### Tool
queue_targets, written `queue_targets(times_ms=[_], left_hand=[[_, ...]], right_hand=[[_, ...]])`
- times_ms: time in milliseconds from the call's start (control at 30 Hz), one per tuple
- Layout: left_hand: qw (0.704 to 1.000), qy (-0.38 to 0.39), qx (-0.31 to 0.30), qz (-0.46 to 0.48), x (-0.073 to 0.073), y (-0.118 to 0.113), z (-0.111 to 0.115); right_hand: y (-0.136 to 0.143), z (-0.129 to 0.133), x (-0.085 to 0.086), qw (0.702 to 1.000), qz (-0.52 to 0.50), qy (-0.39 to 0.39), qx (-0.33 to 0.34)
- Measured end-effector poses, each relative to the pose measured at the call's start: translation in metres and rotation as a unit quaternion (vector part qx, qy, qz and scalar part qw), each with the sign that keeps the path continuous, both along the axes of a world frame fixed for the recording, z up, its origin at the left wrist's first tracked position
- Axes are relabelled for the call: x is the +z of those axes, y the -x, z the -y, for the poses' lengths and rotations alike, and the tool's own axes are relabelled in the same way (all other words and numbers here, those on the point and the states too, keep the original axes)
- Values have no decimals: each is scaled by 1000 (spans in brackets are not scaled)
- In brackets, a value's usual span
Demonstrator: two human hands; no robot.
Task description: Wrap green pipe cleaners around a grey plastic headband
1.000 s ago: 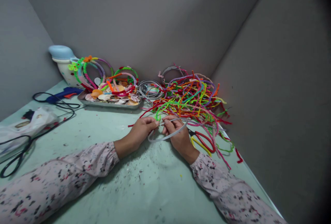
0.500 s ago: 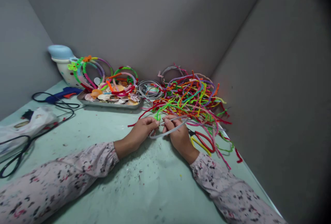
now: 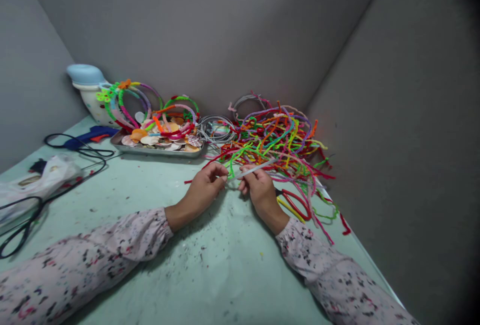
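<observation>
As the left hand (image 3: 205, 186) curls inward, the right hand (image 3: 262, 192) faces it.

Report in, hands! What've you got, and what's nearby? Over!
Right hand holds pale band. Left hand at band's lower end, grip unclear. Scissors beside right hand; colourful pipe cleaners piled just beyond.

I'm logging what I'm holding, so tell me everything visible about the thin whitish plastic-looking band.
The thin, whitish, plastic-looking band looks bare, nearly straight from this angle. It slants up rightward from the left hand (contact unclear), gripped by the right hand; its upper end overlaps the multicoloured fuzzy stems in view.
</observation>
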State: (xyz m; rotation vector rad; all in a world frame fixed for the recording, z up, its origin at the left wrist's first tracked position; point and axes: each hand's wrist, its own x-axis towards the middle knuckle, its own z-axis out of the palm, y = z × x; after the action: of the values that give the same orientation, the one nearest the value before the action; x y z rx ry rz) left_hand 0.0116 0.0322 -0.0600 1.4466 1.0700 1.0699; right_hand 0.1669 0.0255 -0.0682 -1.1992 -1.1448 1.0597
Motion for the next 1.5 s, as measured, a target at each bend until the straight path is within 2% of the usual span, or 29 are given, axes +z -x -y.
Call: queue_targets(times_ms=[233,567,833,1100,1500], left_hand=[[994,-68,-11,-84,3,1,5],[982,-138,9,-131,0,1,5],[983,-135,11,-126,2,2,6],[986,-123,20,-113,3,2,7],[986,-127,34,-108,9,2,7]], right_hand=[[-1,-2,-3,1000,-16,6,4],[-1,0,1,1000,-12,9,14],[1,3,8,999,-44,-16,17],[0,4,6,998,-52,-30,17],[1,8,10,998,-30,-47,22]])
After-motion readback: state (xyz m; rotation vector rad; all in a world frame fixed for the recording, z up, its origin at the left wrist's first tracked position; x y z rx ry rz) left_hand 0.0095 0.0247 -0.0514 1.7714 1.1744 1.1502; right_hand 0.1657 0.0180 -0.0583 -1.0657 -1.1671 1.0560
